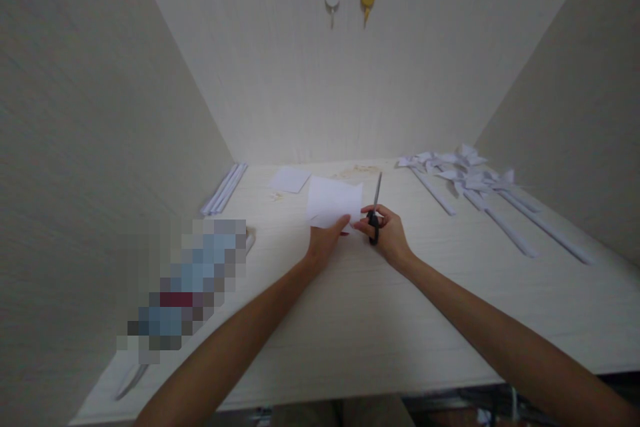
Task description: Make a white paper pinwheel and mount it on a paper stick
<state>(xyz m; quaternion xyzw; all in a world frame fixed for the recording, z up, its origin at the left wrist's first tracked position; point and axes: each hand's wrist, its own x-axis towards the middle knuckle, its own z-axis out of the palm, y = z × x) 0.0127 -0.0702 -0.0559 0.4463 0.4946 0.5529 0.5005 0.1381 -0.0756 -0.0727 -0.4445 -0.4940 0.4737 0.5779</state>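
A white sheet of paper [334, 200] is held in front of me by my left hand [327, 237], with the thumb on top near its lower edge. My right hand [393, 233] is closed around the black handles of a pair of scissors [375, 220]. The scissors' blades point away from me and lie to the right of the paper, apart from it. The thumb and forefinger of my right hand are close to the paper's lower right corner; whether they touch it I cannot tell. Another piece of white paper [291, 179] lies flat behind the held sheet.
Rolled white paper sticks [225, 188] lie at the back left. On the right are several paper pinwheels [470, 180] on sticks. Small pale bits [277, 197] and some tan pieces [363, 171] lie at the back. A blurred-out object [195, 287] is at left. Walls enclose the white table [320, 347].
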